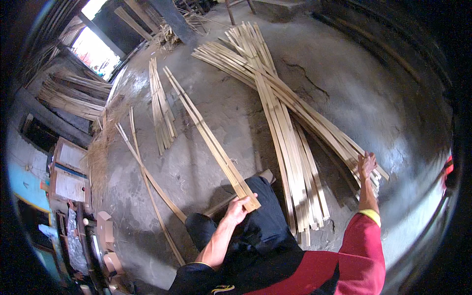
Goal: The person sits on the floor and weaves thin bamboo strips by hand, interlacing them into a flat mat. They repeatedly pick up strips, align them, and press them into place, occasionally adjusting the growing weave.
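- While my left hand (237,210) grips pale strips (211,140), my right hand (366,166) touches the bundle (327,130) beneath, grip unclear.
- I'm probably sorting; next calls for careful separating.

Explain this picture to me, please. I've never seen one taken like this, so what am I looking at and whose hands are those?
There's no machine here, just a person's two bare hands. The single picture comes from a fisheye camera worn on that person's head, looking down, so straight edges bend near the rim.

The left hand grips a few long, flat held strips, wood or bamboo, by their near end. The right hand is at the near end of a diagonal bundle; its exact grip isn't clear. That bundle crosses another large bundle on the grey floor. Farther left lie a smaller bundle and two crossed thin strips.
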Demonstrator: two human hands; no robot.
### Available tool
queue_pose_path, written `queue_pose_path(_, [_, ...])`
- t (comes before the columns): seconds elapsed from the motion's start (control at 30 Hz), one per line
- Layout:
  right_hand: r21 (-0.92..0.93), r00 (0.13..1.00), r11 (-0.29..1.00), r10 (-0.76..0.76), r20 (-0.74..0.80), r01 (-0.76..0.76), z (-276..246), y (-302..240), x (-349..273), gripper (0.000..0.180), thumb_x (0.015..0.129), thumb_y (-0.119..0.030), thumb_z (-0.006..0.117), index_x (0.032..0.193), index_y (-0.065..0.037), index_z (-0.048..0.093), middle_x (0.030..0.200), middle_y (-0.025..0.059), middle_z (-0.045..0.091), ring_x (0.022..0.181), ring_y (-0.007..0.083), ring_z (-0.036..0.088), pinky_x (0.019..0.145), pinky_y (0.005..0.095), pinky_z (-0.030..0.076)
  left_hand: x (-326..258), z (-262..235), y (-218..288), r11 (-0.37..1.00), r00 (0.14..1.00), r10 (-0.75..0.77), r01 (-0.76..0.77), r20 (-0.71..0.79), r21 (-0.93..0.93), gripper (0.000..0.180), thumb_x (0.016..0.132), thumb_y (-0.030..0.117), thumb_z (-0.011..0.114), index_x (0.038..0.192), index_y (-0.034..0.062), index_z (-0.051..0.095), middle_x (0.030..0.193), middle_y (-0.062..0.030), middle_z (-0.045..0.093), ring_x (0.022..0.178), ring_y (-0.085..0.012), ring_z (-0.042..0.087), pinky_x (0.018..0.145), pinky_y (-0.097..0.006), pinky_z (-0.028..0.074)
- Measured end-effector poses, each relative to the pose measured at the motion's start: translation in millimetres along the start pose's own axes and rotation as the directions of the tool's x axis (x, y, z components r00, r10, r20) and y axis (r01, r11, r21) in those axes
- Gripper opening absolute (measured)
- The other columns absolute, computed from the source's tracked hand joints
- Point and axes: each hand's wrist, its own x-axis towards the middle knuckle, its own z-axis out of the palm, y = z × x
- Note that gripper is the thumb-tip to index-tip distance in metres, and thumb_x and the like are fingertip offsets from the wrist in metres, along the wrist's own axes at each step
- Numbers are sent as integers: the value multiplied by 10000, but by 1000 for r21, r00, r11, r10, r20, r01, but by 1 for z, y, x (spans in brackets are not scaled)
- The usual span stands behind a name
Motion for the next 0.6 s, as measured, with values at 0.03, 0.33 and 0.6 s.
queue_pose_path(0.03, [152, 993, 984, -84, -87, 96, -4, -19, 0, 253, 693, -260, 589, 867, -77, 576, 936, 151, 505, 797, 313, 504, 701, 426, 372, 0, 8, -3, 1000, 1000, -12, 12, 8, 21, 319, 796, 81, 461, 1103, 4, 418, 1057, -134, 522, 974, -235, 502, 856, -367, 404])
queue_pose_path(0.33, [886, 222, 422, -861, 458, -190, -70, -291, -173, 234, 816, -234, 493, 783, -15, 570, 583, 32, 520, 534, 135, 512, 522, 269, 439, -20, 47, -29, 997, 999, 13, -10, -42, 76, 217, 784, 110, 525, 987, 44, 490, 885, -59, 562, 830, -178, 545, 728, -350, 459])
queue_pose_path(0.6, [959, 781, 118, -558, 279, -259, -149, -267, -97, 193, 813, -172, 483, 706, -13, 501, 513, 18, 454, 406, 81, 409, 351, 230, 318, -38, 2, -12, 918, 983, 43, -109, -177, -380, 161, 834, 181, 462, 862, 25, 435, 578, -35, 448, 482, -148, 448, 449, -292, 407])
